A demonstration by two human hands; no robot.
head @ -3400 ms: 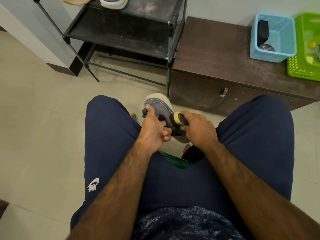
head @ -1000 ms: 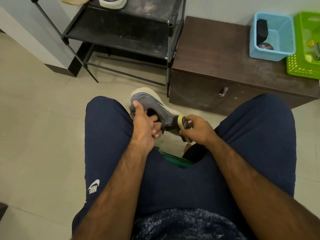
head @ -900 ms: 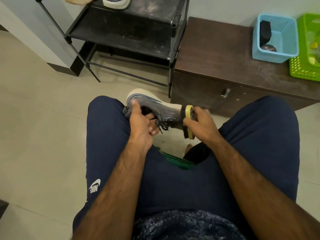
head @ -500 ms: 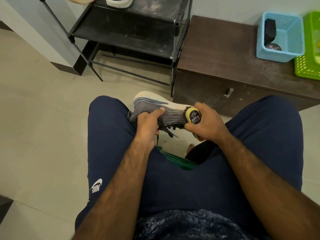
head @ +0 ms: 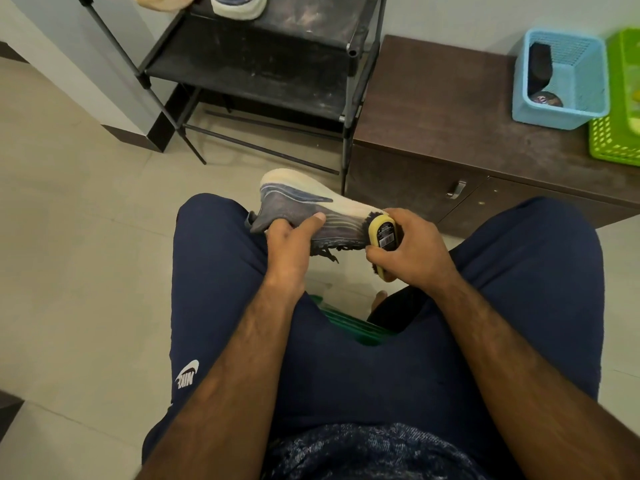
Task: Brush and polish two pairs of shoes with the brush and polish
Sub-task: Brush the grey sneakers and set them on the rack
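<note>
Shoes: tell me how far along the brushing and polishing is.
Done: nothing looks finished. In hand: the left hand holds a grey shoe between the knees while the right hand grips the yellow brush, bristles against the shoe. Left: the polish tin lies in the blue basket, apparently unused; another shoe waits on the rack; the other shoes are out of view.
</note>
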